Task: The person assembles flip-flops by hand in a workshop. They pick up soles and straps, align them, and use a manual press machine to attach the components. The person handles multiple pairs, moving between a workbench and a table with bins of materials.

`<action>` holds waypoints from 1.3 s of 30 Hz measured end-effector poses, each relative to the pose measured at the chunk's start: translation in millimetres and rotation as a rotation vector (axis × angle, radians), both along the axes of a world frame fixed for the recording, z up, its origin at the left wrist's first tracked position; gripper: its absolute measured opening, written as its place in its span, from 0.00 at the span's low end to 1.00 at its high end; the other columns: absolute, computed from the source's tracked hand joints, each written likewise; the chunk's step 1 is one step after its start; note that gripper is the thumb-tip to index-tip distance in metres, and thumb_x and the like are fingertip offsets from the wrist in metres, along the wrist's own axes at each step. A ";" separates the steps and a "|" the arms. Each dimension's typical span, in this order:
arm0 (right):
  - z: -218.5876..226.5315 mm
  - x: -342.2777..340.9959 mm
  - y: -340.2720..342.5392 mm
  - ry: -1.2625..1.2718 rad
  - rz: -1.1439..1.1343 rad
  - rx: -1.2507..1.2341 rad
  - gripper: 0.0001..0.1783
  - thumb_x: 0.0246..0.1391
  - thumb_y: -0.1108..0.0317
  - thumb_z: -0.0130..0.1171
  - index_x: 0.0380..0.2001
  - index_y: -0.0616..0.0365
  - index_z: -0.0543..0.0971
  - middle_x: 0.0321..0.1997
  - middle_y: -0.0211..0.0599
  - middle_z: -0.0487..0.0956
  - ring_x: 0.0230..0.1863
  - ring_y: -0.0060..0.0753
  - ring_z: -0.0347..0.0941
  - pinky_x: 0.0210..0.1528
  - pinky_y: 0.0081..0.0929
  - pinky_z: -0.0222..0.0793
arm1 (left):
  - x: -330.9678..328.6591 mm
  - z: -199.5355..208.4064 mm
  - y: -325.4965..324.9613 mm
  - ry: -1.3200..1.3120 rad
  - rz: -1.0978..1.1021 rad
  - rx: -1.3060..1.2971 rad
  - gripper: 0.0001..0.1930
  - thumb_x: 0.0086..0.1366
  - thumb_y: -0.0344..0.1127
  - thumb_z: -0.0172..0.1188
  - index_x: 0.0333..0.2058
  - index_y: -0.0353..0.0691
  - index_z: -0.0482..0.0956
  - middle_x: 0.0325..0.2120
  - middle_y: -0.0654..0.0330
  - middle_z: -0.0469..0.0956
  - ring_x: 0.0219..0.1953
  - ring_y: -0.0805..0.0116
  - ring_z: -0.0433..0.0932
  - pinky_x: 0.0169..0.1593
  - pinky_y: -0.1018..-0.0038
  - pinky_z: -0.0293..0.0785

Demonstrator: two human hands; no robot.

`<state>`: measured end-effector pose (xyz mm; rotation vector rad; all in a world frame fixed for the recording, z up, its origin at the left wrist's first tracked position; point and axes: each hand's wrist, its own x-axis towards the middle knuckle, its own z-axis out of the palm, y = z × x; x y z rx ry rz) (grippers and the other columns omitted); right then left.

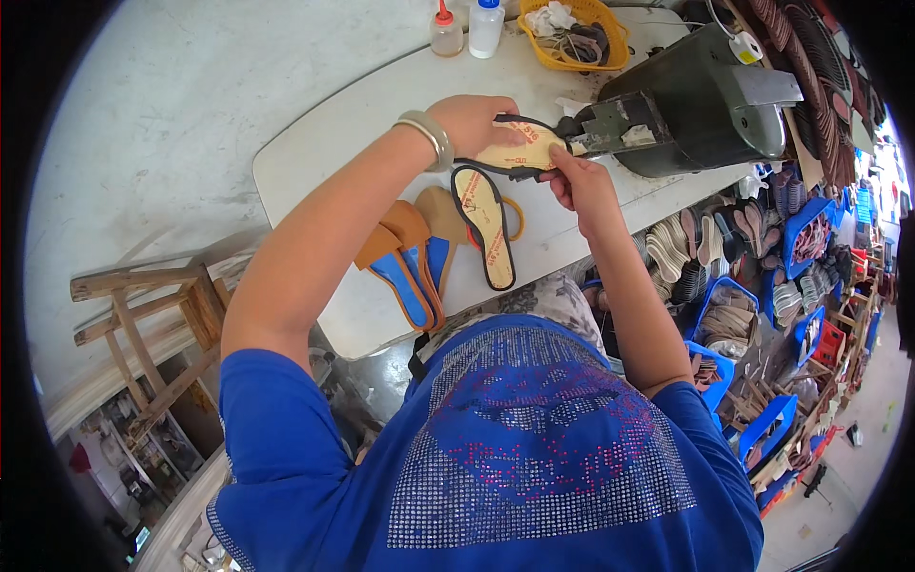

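Both my hands hold a cream shoe insole (pixel 537 150) with a black edge and red print. My left hand (pixel 474 124), a bangle at its wrist, grips its left end. My right hand (pixel 583 186) pinches its near right edge between thumb and fingers. The insole's far right edge lies against the small metal head (pixel 615 129) of a dark green bench machine (pixel 686 107); the exact contact is hidden. Just nearer to me, a second black-edged insole (pixel 484 227) rests on the white table (pixel 334 157), partly over an orange ring (pixel 516 219).
Brown and blue slippers (pixel 405 272) lie at the table's near left. At the back stand a red-capped bottle (pixel 445 36), a blue-capped bottle (pixel 485 30) and a yellow basket (pixel 578 59). A wooden stool (pixel 157 300) is at left; blue crates (pixel 729 319) of shoe parts fill the right.
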<state>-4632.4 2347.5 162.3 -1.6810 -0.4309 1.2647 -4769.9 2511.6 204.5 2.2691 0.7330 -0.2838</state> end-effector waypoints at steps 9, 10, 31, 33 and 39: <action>-1.9 8.4 3.4 -0.110 0.015 0.038 0.23 0.56 0.52 0.58 0.18 0.60 0.78 0.12 0.25 0.69 0.13 0.16 0.59 0.16 0.15 0.52 | -14.2 -15.5 -41.4 -0.099 0.273 -0.049 0.24 0.62 0.53 0.55 0.50 0.44 0.71 0.29 0.54 0.80 0.27 0.62 0.80 0.33 0.70 0.74; -2.2 8.9 2.3 -0.127 0.020 0.036 0.22 0.56 0.51 0.58 0.18 0.59 0.78 0.12 0.24 0.68 0.13 0.15 0.58 0.16 0.15 0.51 | -13.8 -14.6 -46.1 -0.095 0.291 -0.077 0.24 0.62 0.53 0.55 0.50 0.44 0.71 0.30 0.54 0.80 0.28 0.61 0.80 0.34 0.70 0.75; 5.4 -23.7 -48.7 0.151 -0.042 0.128 0.12 0.58 0.65 0.55 0.39 0.64 0.78 0.30 0.28 0.79 0.27 0.15 0.73 0.30 0.15 0.68 | 6.0 -38.1 -83.7 -0.349 0.688 -0.207 0.26 0.61 0.50 0.55 0.51 0.36 0.69 0.35 0.48 0.80 0.36 0.54 0.81 0.41 0.66 0.75; 9.4 -23.8 -47.1 0.148 -0.055 0.136 0.13 0.59 0.65 0.55 0.40 0.64 0.78 0.31 0.29 0.80 0.28 0.16 0.74 0.31 0.15 0.70 | 6.1 -38.8 -82.1 -0.359 0.687 -0.175 0.26 0.61 0.49 0.55 0.50 0.36 0.69 0.35 0.49 0.81 0.35 0.55 0.81 0.40 0.66 0.75; 11.6 -19.0 -35.1 0.089 -0.012 0.117 0.13 0.59 0.66 0.55 0.40 0.65 0.78 0.31 0.30 0.80 0.28 0.17 0.75 0.31 0.16 0.71 | 1.1 -36.3 -76.9 -0.432 0.719 -0.211 0.26 0.62 0.50 0.55 0.50 0.37 0.69 0.33 0.53 0.81 0.33 0.61 0.81 0.39 0.69 0.75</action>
